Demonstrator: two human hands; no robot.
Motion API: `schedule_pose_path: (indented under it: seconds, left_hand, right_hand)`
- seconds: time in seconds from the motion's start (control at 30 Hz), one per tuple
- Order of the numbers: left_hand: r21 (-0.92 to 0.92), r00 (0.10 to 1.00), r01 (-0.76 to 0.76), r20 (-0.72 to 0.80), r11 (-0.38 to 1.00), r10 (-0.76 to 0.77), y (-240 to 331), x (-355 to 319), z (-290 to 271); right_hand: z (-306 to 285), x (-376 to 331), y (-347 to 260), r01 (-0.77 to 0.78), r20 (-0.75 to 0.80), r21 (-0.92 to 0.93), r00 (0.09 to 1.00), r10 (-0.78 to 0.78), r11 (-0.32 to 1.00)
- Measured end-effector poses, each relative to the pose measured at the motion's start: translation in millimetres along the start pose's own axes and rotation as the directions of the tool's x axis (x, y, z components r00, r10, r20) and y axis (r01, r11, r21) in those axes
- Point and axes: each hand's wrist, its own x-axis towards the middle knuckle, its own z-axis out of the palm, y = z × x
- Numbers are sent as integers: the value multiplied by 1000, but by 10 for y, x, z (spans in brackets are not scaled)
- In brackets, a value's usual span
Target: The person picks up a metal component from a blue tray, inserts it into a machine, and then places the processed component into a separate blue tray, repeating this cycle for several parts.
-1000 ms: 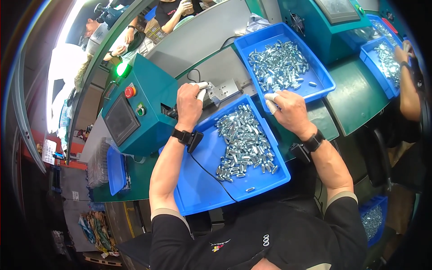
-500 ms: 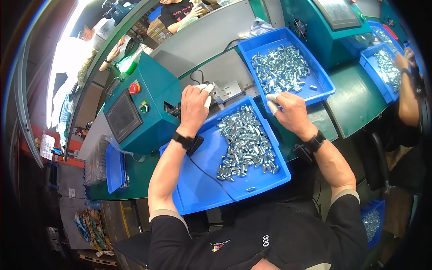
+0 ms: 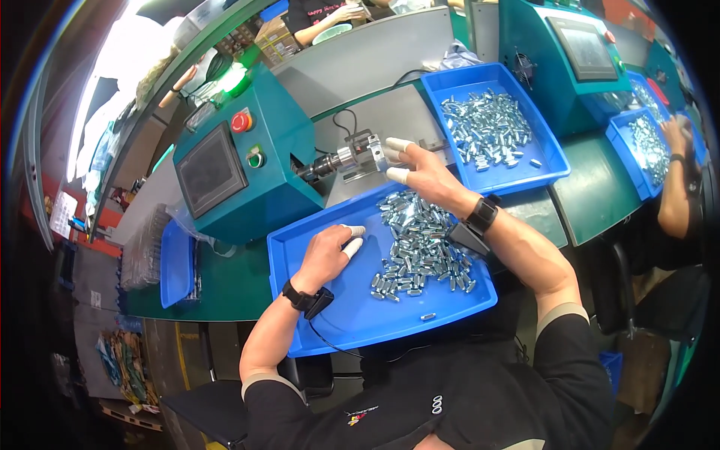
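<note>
Two trays: lower tray [image 3: 352, 315], nearer; upper tray [image 3: 551, 150], farther off and to the right; each carries a heap of small metal parts [image 3: 420, 247].
Right grip [image 3: 429, 176]: just right of the block [image 3: 376, 154], thumb and finger spread; nothing visible between them; whether they touch the block I cannot tell.
Left grip [image 3: 324, 256]: over the left side of the lower tray, fingertips [image 3: 353, 247] slightly parted, no part visible in them; the heap lies to its right.
Chuck [image 3: 343, 159]: long axis runs from the machine [image 3: 281, 187] rightward, rising slightly, to the block and on toward the right grip, the nearer hand.
Change: half a second ago the left grip was at the block and the right by the upper tray's near corner; now the right is there, the left is over the lower tray, and the chuck shows uncovered.
</note>
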Motion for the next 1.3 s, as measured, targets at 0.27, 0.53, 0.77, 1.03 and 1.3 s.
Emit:
schedule_pose_path:
  seconds: [0.27,0.53,0.77,1.03,1.3]
  left_hand:
    - [-82,994,112,24,990,-111,-41,-19,-5]
    - [-113,994,110,30,988,-107,-14,-25,-27]
    - [-125,991,132,51,983,-127,-12,-17,-33]
    - [-147,988,150,60,978,-143,-3,-32,-29]
    - [-156,987,156,60,975,-149,-6,-56,-53]
  right_hand:
    - [163,129,-40,-46,35,-10,998,47,999]
    - [195,155,-117,-80,55,32,995,78,996]
    - [205,153,-110,-102,56,80,994,98,991]
    - [214,135,-201,-145,46,83,989,142,986]
    - [235,190,-74,-121,3,55,993,121,991]
